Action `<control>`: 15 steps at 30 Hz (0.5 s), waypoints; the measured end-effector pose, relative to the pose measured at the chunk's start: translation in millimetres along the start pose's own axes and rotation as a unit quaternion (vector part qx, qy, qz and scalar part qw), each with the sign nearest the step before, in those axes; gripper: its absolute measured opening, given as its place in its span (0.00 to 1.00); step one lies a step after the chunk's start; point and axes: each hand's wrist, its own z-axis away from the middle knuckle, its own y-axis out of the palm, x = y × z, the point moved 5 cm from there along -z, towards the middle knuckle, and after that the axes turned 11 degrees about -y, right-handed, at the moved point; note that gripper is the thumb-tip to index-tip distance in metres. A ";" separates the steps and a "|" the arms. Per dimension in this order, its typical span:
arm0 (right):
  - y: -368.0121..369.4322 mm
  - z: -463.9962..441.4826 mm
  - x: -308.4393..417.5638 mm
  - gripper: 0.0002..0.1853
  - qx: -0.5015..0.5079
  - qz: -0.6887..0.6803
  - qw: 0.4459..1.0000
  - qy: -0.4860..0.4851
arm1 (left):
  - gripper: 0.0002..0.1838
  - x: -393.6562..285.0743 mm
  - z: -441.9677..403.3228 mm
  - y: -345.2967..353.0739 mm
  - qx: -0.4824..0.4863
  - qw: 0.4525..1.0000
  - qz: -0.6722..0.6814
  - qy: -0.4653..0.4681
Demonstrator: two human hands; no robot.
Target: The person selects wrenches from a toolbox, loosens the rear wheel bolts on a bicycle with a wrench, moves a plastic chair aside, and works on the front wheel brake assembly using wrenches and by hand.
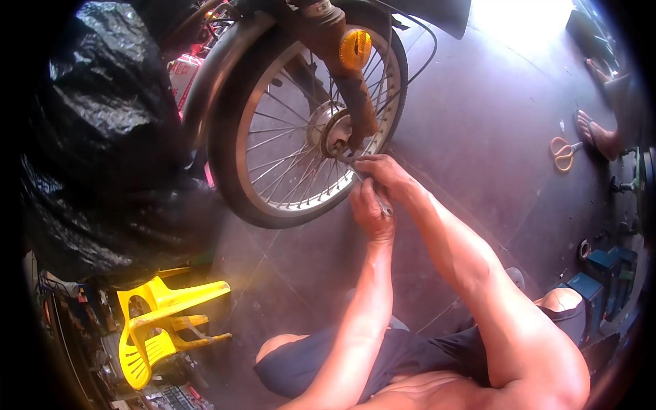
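Observation:
A motorbike's front wheel (236,164) stands upright at the upper middle, its rusty fork leg (357,102) reaching down to the hub (329,130). My left hand (372,208) is closed around a metal wrench (387,210), whose ring end sticks out below the fingers; the tool slants up toward the axle. Just above it, my right hand (384,169) has its fingers pressed together at the hub's lower side. What those fingers hold there is too small to make out. An orange reflector (355,49) sits on the fork.
A yellow plastic chair (160,301) lies at the lower left, below black plastic sheeting (102,137). Orange-handled scissors (563,156) rest on the floor at right, near another person's foot (594,133). Blue boxes (586,290) stand at the lower right.

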 end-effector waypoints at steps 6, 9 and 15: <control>-1.5 -6.3 -8.5 0.20 0.005 0.008 1.000 -0.021 | 0.11 1.0 -5.6 -3.8 0.016 0.999 0.028 -0.043; -1.1 -8.9 -13.9 0.19 0.008 0.014 0.999 -0.044 | 0.09 3.8 -14.7 -11.6 0.023 0.998 0.048 -0.045; 6.1 10.1 -3.7 0.18 -0.023 -0.057 0.998 -0.024 | 0.08 37.7 -49.5 -16.4 0.019 0.954 0.184 -0.238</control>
